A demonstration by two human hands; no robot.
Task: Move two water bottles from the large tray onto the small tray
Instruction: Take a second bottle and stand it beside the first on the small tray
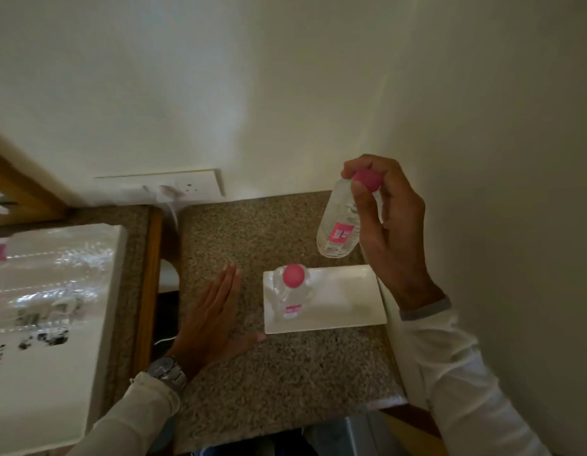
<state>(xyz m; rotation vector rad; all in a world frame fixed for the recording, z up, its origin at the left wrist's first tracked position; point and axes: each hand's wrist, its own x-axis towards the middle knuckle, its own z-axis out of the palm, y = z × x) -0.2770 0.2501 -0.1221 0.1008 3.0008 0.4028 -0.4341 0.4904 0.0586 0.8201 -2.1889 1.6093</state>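
A small white rectangular tray (344, 301) lies on the speckled stone counter (252, 373). One clear water bottle with a pink cap (292, 291) stands upright on the tray's left part. My right hand (391, 225) grips a second pink-capped bottle (340, 225) by its cap and neck, holding it in the air above the tray's far right corner. My left hand (213, 317) rests flat on the counter just left of the tray, fingers spread, holding nothing. The large white tray (98, 324) sits at the far left with several blurred clear bottles lying on it.
Walls close off the counter at the back and right. A white switch plate (187, 185) is on the back wall. A wooden edge (147, 291) and a dark gap separate the counter from the surface under the large tray.
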